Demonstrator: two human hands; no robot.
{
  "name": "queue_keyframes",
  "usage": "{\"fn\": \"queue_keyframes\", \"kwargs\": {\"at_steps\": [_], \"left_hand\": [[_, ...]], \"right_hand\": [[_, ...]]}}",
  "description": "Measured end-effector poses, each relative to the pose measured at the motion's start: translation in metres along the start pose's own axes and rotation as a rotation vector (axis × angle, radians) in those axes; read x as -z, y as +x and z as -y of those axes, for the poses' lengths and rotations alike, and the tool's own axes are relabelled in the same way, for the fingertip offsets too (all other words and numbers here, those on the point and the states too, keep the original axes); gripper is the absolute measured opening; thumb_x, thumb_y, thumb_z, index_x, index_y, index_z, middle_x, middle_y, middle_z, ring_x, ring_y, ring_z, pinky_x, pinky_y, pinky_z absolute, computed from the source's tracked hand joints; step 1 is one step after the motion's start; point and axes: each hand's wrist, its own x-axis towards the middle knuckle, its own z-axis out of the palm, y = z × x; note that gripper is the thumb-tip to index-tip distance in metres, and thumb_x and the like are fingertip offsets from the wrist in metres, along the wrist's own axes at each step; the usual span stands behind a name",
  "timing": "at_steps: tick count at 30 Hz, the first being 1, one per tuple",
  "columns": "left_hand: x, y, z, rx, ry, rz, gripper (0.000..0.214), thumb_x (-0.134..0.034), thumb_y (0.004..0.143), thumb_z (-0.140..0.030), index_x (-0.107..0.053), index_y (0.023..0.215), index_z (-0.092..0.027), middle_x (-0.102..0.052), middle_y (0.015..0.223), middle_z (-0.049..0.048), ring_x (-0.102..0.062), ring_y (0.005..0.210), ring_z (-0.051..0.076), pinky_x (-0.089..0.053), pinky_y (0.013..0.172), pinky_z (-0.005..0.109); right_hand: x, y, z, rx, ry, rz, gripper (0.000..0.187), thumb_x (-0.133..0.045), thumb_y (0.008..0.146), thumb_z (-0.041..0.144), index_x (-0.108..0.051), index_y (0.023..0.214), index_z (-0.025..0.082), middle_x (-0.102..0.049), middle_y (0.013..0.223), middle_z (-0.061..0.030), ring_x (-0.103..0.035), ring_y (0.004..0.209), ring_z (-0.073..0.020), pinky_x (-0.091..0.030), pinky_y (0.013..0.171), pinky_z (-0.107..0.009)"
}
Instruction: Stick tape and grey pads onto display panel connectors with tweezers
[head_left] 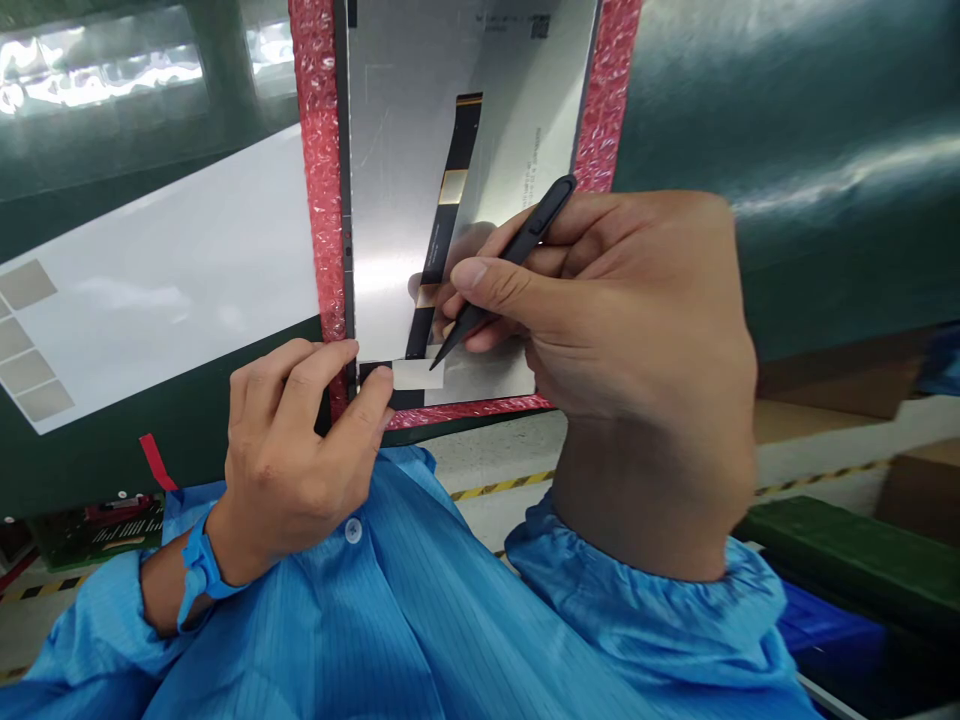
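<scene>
A silver metal panel lies on a red bubble-wrap sheet, with a black flex cable running down its middle. My right hand is closed around black tweezers, whose tip touches a small white sticker at the panel's near edge. My left hand pinches the panel's near left corner, thumb pressed beside the sticker. Both arms wear light blue sleeves, and a blue strap circles the left wrist.
A dark green work surface surrounds the panel. A white sheet with several grey square patches lies to the left. Below the table edge I see a floor with yellow-black striped tape, a green circuit board and brown cartons.
</scene>
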Motion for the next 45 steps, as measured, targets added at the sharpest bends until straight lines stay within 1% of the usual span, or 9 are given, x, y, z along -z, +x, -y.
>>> {"fn": "queue_keyframes", "kwargs": {"at_steps": [5,9,13,16,22,26,29,39,45], "left_hand": [[-0.0012,0.0000,-0.0011,-0.019,0.010,-0.001,0.027,-0.078,0.096,-0.018,-0.076,0.122,-0.017,-0.073,0.127,0.0178,-0.066,0.119,0.037,-0.057,0.094,0.052],[-0.0008,0.0002,-0.0009,-0.035,0.031,0.034,0.030,-0.078,0.096,-0.021,-0.075,0.126,-0.017,-0.072,0.130,0.0184,-0.065,0.122,0.037,-0.055,0.095,0.052],[0.0003,0.0004,-0.0003,-0.037,0.056,0.058,0.030,-0.077,0.097,-0.022,-0.075,0.127,-0.018,-0.071,0.131,0.0183,-0.064,0.124,0.038,-0.055,0.096,0.053],[0.0017,0.0009,0.0002,-0.042,0.064,0.078,0.032,-0.078,0.096,-0.023,-0.075,0.128,-0.018,-0.071,0.131,0.0188,-0.063,0.124,0.039,-0.055,0.096,0.054],[0.0047,0.0019,-0.0007,-0.034,0.061,0.093,0.035,-0.081,0.093,-0.021,-0.076,0.127,-0.017,-0.070,0.130,0.0202,-0.063,0.123,0.041,-0.055,0.096,0.057],[0.0059,0.0019,-0.0012,-0.029,0.066,0.115,0.036,-0.081,0.092,-0.021,-0.077,0.128,-0.016,-0.069,0.131,0.0207,-0.063,0.125,0.042,-0.055,0.098,0.057],[0.0055,0.0017,-0.0008,-0.035,0.068,0.113,0.037,-0.081,0.092,-0.021,-0.077,0.128,-0.016,-0.069,0.131,0.0205,-0.062,0.125,0.042,-0.054,0.100,0.057],[0.0050,0.0016,-0.0004,-0.040,0.090,0.122,0.037,-0.081,0.092,-0.022,-0.076,0.128,-0.018,-0.067,0.133,0.0203,-0.062,0.126,0.042,-0.054,0.100,0.058],[0.0064,0.0017,0.0006,-0.050,0.105,0.132,0.039,-0.081,0.092,-0.021,-0.075,0.130,-0.018,-0.066,0.134,0.0204,-0.060,0.127,0.043,-0.053,0.100,0.058]], "right_hand": [[0.0011,-0.0001,0.0010,-0.004,-0.010,0.016,0.023,-0.090,0.090,0.015,-0.075,0.073,0.022,-0.076,0.076,-0.0062,-0.071,0.058,-0.0199,-0.056,0.046,-0.029],[0.0002,-0.0006,0.0017,-0.006,0.002,0.003,0.023,-0.093,0.086,0.020,-0.075,0.071,0.022,-0.076,0.074,-0.0054,-0.072,0.060,-0.0198,-0.055,0.046,-0.026],[-0.0010,-0.0007,0.0018,0.004,0.031,-0.017,0.022,-0.095,0.081,0.023,-0.076,0.070,0.021,-0.077,0.074,-0.0044,-0.069,0.055,-0.0183,-0.055,0.044,-0.026],[-0.0015,-0.0013,0.0017,0.010,0.031,-0.029,0.026,-0.097,0.080,0.025,-0.074,0.069,0.021,-0.078,0.074,-0.0040,-0.068,0.053,-0.0175,-0.056,0.043,-0.026],[-0.0026,-0.0017,-0.0040,0.055,0.027,-0.037,0.025,-0.086,0.087,0.008,-0.072,0.072,0.022,-0.075,0.071,-0.0003,-0.075,0.062,-0.0186,-0.056,0.043,-0.021],[-0.0042,-0.0015,-0.0060,0.093,0.020,-0.051,0.024,-0.082,0.088,0.002,-0.072,0.074,0.019,-0.076,0.071,0.0023,-0.069,0.052,-0.0132,-0.055,0.042,-0.019],[-0.0050,-0.0015,-0.0059,0.095,0.034,-0.063,0.026,-0.080,0.088,-0.002,-0.071,0.075,0.018,-0.076,0.071,0.0017,-0.070,0.053,-0.0127,-0.055,0.044,-0.018],[-0.0063,-0.0056,-0.0066,0.103,-0.001,-0.069,0.020,-0.081,0.089,0.003,-0.070,0.082,0.018,-0.075,0.077,0.0025,-0.074,0.064,-0.0153,-0.057,0.049,-0.020],[-0.0035,-0.0048,-0.0067,0.174,-0.049,-0.140,0.023,-0.081,0.085,0.000,-0.070,0.077,0.018,-0.073,0.069,0.0026,-0.070,0.058,-0.0134,-0.055,0.048,-0.019]]}}
